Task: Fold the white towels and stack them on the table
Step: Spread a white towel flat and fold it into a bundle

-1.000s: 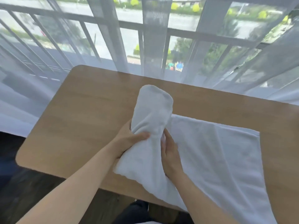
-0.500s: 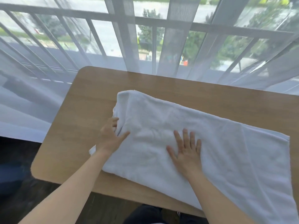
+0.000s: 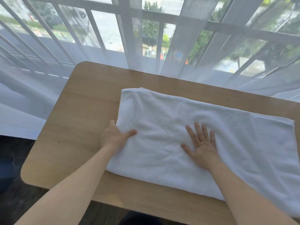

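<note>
— On the bench (image 3: 78, 120), what lies there?
— A white towel (image 3: 243, 151), thick terry with a soft, nubbly pile, folded over into a long band. Its left end is a rounded fold; the far right end shows layered flat hems. It runs from the middle of the bench off toward the right, and its near right part hangs past the bench's front edge.
— And the bench itself?
— Pale wood grain, smooth and matt, with rounded corners.
— Where are the hands?
— The left hand (image 3: 115, 138) is at the towel's left edge: the thumb lies on top of the cloth, the fingers tucked beneath or behind the fold, so its grip is pinched on that edge. The right hand (image 3: 201, 146) rests flat on the middle of the towel, palm down, fingers (image 3: 198, 129) spread apart, clasping nothing. Faint creases ripple in the pile between the two hands.
— Behind the bench?
— A sheer white curtain (image 3: 32, 95), gauzy, falling in soft vertical pleats, with a pale barred railing (image 3: 178, 20) showing through it.
</note>
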A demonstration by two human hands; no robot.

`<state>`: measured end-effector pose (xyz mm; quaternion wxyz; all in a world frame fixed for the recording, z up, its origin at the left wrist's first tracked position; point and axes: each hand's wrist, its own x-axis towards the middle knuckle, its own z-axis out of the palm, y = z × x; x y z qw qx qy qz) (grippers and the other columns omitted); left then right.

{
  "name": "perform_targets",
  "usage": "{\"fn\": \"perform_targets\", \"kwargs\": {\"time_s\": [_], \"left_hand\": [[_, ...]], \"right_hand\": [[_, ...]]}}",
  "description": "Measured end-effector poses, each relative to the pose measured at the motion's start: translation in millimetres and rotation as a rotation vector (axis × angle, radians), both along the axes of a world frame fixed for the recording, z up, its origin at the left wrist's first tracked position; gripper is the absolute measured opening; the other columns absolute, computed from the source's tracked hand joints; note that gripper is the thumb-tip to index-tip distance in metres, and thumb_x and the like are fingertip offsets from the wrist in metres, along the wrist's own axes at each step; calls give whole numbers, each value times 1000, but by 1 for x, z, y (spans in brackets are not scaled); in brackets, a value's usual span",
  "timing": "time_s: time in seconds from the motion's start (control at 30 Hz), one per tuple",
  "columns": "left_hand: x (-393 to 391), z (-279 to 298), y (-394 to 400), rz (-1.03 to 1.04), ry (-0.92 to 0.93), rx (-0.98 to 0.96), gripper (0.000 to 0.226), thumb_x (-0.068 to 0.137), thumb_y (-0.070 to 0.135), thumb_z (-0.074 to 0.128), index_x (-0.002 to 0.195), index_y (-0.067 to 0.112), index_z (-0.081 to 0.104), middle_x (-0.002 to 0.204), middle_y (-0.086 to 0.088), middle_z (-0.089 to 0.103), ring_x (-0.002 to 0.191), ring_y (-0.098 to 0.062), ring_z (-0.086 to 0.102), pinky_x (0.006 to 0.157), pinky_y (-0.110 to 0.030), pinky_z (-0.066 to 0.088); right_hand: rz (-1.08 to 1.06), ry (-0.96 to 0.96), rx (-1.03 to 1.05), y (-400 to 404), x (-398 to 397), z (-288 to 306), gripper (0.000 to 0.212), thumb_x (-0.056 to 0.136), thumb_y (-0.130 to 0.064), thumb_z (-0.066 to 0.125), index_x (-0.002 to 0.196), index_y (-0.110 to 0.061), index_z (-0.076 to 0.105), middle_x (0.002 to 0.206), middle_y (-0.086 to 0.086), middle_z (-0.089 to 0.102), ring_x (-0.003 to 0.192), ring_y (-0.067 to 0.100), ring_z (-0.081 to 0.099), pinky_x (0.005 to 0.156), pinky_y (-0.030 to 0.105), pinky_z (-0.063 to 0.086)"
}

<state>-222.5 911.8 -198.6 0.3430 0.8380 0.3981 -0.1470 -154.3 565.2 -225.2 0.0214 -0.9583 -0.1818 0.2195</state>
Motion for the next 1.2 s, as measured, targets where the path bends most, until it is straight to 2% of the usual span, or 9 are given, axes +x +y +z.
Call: {"fn": "perform_targets", "kwargs": {"time_s": [0.17,0.23,0.37,0.5,0.63,0.73,0.83,0.93,1.2], "left_hand": [[-2,3,-3,36,-116,-35,43,68,63,82,88,29,67,89,6,70,87,-24,67,79,-43,55],[-2,5,-10,77,-206,-85,43,68,56,86,94,26,69,94,5,72,90,-24,68,79,-42,56],[2,20,7,128,-285,-498,60,56,52,95,107,30,71,101,10,77,92,-13,74,76,-34,57],[-2,12,17,142,-217,-163,60,64,49,92,103,19,58,98,6,68,95,-24,68,78,-41,53],[-3,2,1,94,-145,99,89,74,52,82,142,19,34,139,-7,49,131,-35,46,105,-51,40],[-7,0,-25,-205,-305,394,75,90,38,71,152,21,33,159,-10,30,150,-33,20,115,-53,22],[-20,-11,-83,-627,-460,297,57,99,43,49,151,22,43,164,-10,28,153,-31,21,116,-50,26],[-39,-33,-129,-950,-365,348,63,98,53,32,157,28,33,168,-8,14,155,-32,11,121,-56,19],[-21,-31,-197,-834,-407,261,53,91,37,37,140,20,43,164,-11,26,152,-36,18,122,-55,7]], "right_hand": [[-43,3,7,3,0,2,75,81,-80,6,143,-56,-30,157,-17,-37,143,11,-39,117,44,-24],[-65,-5,-8,7,-2,3,75,81,-77,6,142,-55,-32,155,-17,-39,142,12,-40,116,45,-25],[-101,-18,-16,12,-4,4,75,81,-75,5,140,-54,-35,155,-15,-39,142,14,-40,115,47,-27],[-109,3,-3,13,-6,5,73,82,-75,3,139,-53,-37,156,-14,-39,143,14,-40,116,48,-25],[-108,14,1,11,-4,5,72,82,-76,3,137,-54,-40,156,-14,-40,142,13,-40,116,49,-24],[-111,21,24,12,-4,5,71,85,-74,8,135,-55,-39,152,-16,-42,142,13,-39,116,48,-25],[-89,33,81,9,-5,6,70,95,-65,18,141,-52,-32,158,-13,-34,147,16,-32,117,46,-24],[-61,10,157,-7,-17,10,63,104,-50,24,152,-44,-16,164,-10,-23,150,13,-23,119,39,-21],[-384,-68,112,-103,-70,17,60,105,-48,21,160,-32,2,167,-6,-11,152,10,-15,122,42,-16]]}}
